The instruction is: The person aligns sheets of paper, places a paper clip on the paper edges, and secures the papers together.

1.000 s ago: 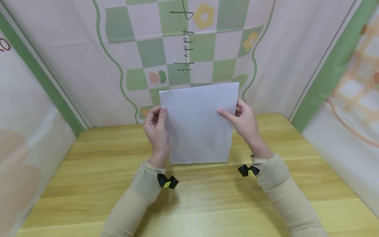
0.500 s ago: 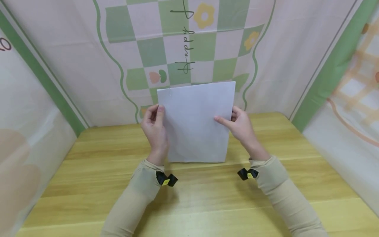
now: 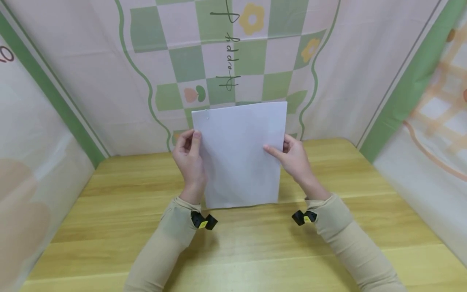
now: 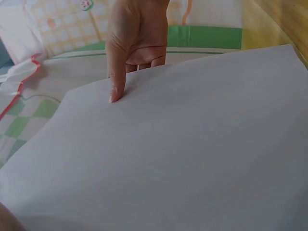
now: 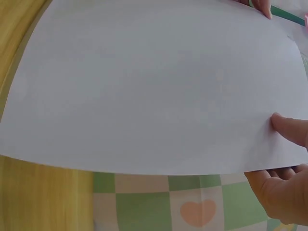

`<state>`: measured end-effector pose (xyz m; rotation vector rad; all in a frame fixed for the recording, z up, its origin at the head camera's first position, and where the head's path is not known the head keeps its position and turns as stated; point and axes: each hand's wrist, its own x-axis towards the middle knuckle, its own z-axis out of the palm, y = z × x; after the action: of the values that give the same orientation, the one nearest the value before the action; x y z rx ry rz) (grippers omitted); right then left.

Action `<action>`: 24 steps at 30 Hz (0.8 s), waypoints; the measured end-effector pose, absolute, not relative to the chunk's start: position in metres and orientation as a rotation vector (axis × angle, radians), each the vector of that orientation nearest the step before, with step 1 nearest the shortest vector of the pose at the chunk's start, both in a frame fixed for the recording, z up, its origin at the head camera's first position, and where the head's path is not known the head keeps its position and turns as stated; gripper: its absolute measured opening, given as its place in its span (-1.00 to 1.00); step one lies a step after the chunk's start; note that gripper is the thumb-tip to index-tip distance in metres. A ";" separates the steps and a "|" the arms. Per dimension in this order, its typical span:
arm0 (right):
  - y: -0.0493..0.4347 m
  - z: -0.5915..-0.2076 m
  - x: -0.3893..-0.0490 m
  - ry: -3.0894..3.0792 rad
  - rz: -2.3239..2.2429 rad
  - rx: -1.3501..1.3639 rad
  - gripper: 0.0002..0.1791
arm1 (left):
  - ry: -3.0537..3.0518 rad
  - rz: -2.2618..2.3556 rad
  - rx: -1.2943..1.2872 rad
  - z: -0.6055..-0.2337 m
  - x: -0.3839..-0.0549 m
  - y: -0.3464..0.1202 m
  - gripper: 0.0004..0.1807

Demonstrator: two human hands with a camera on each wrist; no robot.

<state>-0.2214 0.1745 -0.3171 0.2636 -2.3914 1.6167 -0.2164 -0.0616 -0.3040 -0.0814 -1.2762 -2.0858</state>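
Observation:
White paper [image 3: 240, 158], perhaps a stack of sheets, is held upright between both hands, its blank face toward the head camera. My left hand [image 3: 190, 162] pinches its left edge near the upper corner, thumb in front and fingers behind. On the opposite edge, my right hand [image 3: 293, 158] grips somewhat lower, its thumb laid on the face. A small mark shows near the top left corner. In the left wrist view the right hand [image 4: 137, 43] has its thumb on the paper [image 4: 168, 144]. The right wrist view shows the paper [image 5: 144, 91] bowing slightly. Whatever lies behind it is hidden.
A wooden table [image 3: 248, 251] spreads below the hands. Behind it hangs a patterned cloth [image 3: 248, 56] with green checks and lettering; more cloth [image 3: 419, 121] closes off the sides. A small black camera [image 3: 204, 221] sits on the left wrist, another [image 3: 304, 217] on the right.
The paper and both hands have shifted slightly left. The right hand's grip sits lower on the edge than a second ago. The paper's bottom edge has come a little closer to the head camera.

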 end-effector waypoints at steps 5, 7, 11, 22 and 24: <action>0.171 -0.319 -0.221 -2.356 1.672 0.307 -0.41 | -1.305 -2.110 -0.053 -0.307 -0.218 -0.065 -0.92; 0.170 -0.320 -0.221 -2.350 1.687 0.311 -0.41 | -1.338 -2.116 -0.047 -0.308 -0.219 -0.066 -0.87; 0.168 -0.323 -0.222 -2.367 1.689 0.279 -0.41 | -1.431 -2.128 -0.063 -0.312 -0.219 -0.070 -0.79; 0.164 -0.324 -0.224 -2.378 1.726 0.249 -0.37 | -1.715 -2.158 -0.066 -0.331 -0.217 -0.078 -0.69; 0.163 -0.324 -0.224 -2.377 1.733 0.253 -0.38 | -1.746 -2.171 -0.066 -0.335 -0.217 -0.080 -0.69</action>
<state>-0.2240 0.1632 -0.3240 0.2525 -2.3769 1.7327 -0.2169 -0.0803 -0.3354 -0.0657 -1.7465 -2.1713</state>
